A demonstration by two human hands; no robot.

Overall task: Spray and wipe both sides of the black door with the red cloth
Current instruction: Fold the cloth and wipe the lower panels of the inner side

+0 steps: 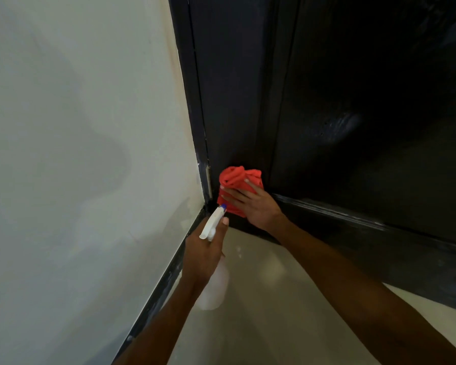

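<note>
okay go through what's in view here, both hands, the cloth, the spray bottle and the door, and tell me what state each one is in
Right hand: presses the red cloth against the door, fingers spread.
Red cloth: bunched up, held low on the door near the corner.
Left hand: grips the spray bottle by its neck.
Spray bottle: held, nozzle aimed toward the cloth.
Black door: carries a wet-looking smear higher up.

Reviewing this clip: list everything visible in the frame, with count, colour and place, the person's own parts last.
crumpled red cloth: one, red, pressed low on the door near the corner
black door: one, black, right half
white plastic spray bottle: one, white with blue nozzle tip, lower centre, aimed at the corner
pale wall: one, off-white, left
black skirting: one strip, along the wall foot
glossy floor: cream, bottom
left hand: grips the bottle
right hand: presses the cloth
</note>
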